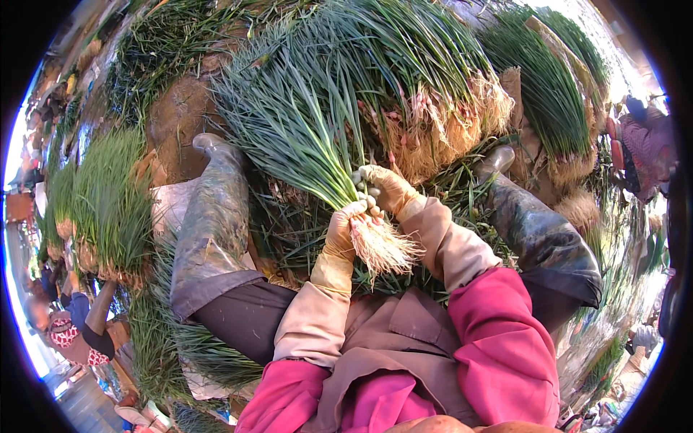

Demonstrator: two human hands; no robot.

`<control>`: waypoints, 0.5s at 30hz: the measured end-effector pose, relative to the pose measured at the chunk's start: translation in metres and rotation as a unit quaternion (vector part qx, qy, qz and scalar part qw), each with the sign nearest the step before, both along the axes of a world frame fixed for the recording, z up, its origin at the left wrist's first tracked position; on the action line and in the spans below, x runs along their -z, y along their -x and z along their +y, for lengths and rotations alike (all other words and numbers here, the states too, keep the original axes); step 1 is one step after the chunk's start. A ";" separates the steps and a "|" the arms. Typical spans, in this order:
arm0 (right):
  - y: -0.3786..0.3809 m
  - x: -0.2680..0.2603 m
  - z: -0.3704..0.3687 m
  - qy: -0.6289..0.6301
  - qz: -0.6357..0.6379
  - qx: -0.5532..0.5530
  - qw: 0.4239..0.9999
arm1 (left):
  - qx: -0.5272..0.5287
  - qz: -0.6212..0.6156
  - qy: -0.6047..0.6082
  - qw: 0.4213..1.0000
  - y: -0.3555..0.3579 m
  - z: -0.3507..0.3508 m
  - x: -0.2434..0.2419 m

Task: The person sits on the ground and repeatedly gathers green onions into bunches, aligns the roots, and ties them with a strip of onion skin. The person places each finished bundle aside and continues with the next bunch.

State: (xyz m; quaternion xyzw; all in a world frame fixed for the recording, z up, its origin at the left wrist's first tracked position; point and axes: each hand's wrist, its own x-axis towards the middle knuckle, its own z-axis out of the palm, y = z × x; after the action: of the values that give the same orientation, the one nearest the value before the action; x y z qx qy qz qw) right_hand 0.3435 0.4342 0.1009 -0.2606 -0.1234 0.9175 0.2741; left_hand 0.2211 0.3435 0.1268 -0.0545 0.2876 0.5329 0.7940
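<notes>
My left hand (344, 230), in a pale yellow glove with coated fingertips, is wrapped around a bunch of green onions (331, 181) just above its roots. Pale stringy roots hang below that fist, and the long leaves fan up and to the left. Against the right side of the stems, my gloved right hand (391, 189) has its fingers curled in. A thin green stalk rises from between its thumb and fingers; their lower ends are partly hidden. Beyond both hands lies a large heap of green onions (433, 65), its reddish bulbs and tan roots facing me.
Camouflage boots (214, 216) flank the work area. Trimmed leaves (287, 233) litter the ground between them. More green onions stand in bundles at left (111, 200) and at upper right (541, 92). Another person (81, 335) is at lower left, and one (644, 146) at far right.
</notes>
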 end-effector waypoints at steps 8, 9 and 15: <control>0.001 0.002 -0.011 0.080 0.034 0.053 0.995 | -0.012 -0.009 -0.052 0.999 0.002 -0.002 -0.001; 0.000 0.003 -0.010 0.105 0.013 0.041 0.994 | -0.005 -0.018 -0.039 0.999 0.002 -0.001 -0.003; -0.011 0.005 -0.012 -0.477 -0.516 -0.317 0.637 | -0.027 -0.088 -0.076 0.993 0.007 0.002 -0.026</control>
State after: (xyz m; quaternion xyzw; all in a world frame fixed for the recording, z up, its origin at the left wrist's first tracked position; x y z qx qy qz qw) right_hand 0.3545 0.4220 0.0955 -0.4700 -0.7401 0.4778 -0.0556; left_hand 0.2137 0.3460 0.1525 -0.0483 0.1733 0.5673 0.8036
